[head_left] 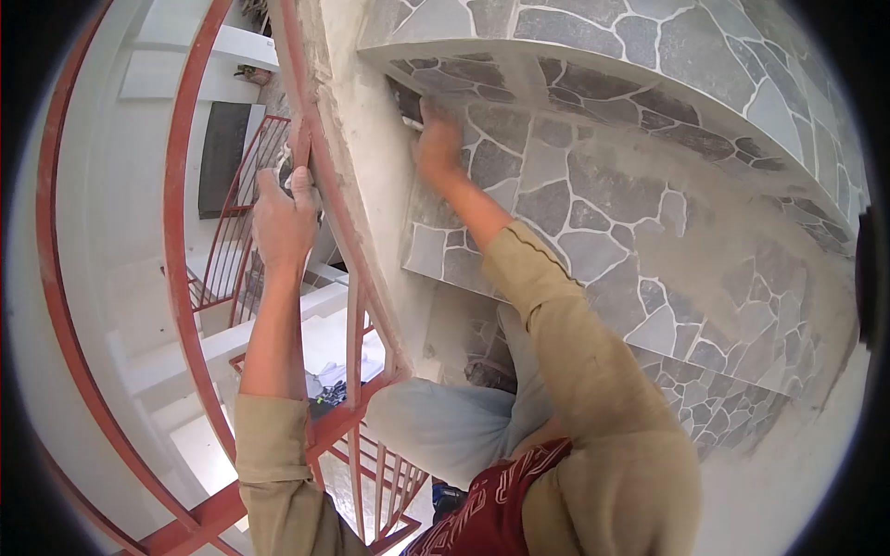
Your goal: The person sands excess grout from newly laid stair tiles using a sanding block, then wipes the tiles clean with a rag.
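My left hand (286, 222) is raised beside the slanted red metal rail (326, 153). Its fingers are closed, with a bit of something grey and dark showing between them that is too small to name. My right hand (438, 148) reaches to the inner corner of a step, under the overhanging edge of the one above. It is smeared by motion, and its fingers look pinched near a thin pale edge against a dark patch. Below it lies the stair tread (593, 213), faced with irregular grey stone pieces and white joints, dusty toward the right.
Red railing bars (181, 185) curve along the left, with a drop to a lower level behind them. Down there stand another red railing (246, 213) and a dark panel (222, 157). The upper step (630, 42) juts over at the top. My bent knee (436, 422) is near the railing.
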Demonstrator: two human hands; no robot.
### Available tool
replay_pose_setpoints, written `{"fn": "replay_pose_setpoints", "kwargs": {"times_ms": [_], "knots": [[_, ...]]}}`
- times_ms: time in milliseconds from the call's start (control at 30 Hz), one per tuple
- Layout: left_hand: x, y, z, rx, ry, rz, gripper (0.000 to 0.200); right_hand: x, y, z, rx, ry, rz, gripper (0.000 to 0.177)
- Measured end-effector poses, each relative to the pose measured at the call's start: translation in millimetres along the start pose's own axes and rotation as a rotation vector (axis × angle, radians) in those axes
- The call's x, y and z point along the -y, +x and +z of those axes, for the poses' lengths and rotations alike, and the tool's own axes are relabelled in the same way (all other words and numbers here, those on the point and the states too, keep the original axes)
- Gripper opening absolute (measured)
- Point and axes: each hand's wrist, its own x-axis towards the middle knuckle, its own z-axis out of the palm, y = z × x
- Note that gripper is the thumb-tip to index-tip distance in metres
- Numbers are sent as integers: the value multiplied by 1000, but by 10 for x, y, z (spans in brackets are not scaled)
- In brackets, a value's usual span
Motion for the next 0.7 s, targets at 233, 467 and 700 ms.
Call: {"fn": "replay_pose_setpoints", "kwargs": {"times_ms": [233,467,700], "knots": [[-11,37,20,-25,11,8,51,-46,-80,52,-2,83,-1,65],[5,6,-7,17,4,-19,52,-62,-188,65,-89,108,-60,64],[41,22,31,-9,4,12,50,-19,4,54,-153,181,-73,61]]}}
